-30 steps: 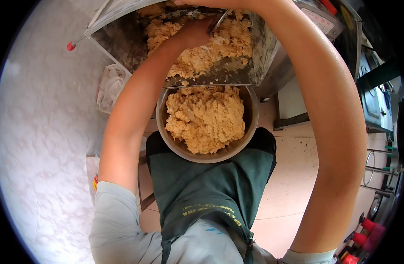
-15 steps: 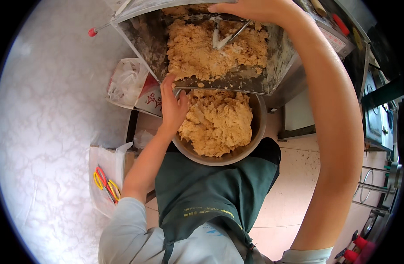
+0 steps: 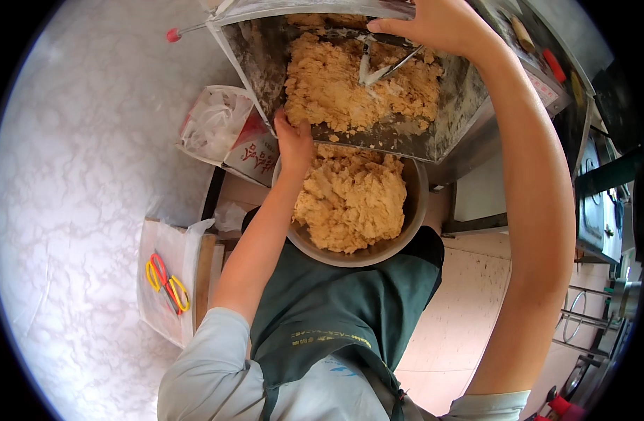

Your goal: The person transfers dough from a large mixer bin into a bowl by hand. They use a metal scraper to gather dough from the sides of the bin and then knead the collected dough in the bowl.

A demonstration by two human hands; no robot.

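A metal dough-mixer trough (image 3: 260, 77) is tipped toward me, its open side facing the bowl. Crumbly yellow dough (image 3: 336, 84) fills it around a V-shaped metal mixing bar (image 3: 367, 70). At the trough's near left corner my left hand (image 3: 295, 144) is closed over the rim, fingertips inside. My right hand (image 3: 438, 28) reaches to the far rim, its thumb along the inside; the other fingers are partly cut off by the picture's edge. Below the near lip, a round steel bowl (image 3: 417, 217) at my lap holds a large lump of the same dough (image 3: 353, 203).
On the pale marbled table (image 3: 90, 175) at left, red-and-yellow scissors (image 3: 169, 284) lie on a plastic-covered board. A box with plastic bags (image 3: 217, 123) stands beside the trough. Machine housing (image 3: 539, 88) and a metal rack (image 3: 581, 316) are at right.
The trough sits slightly further right and lower in the picture. My left hand has moved up and right with its corner, fingers now drawn closer together. The right hand stays at the far rim.
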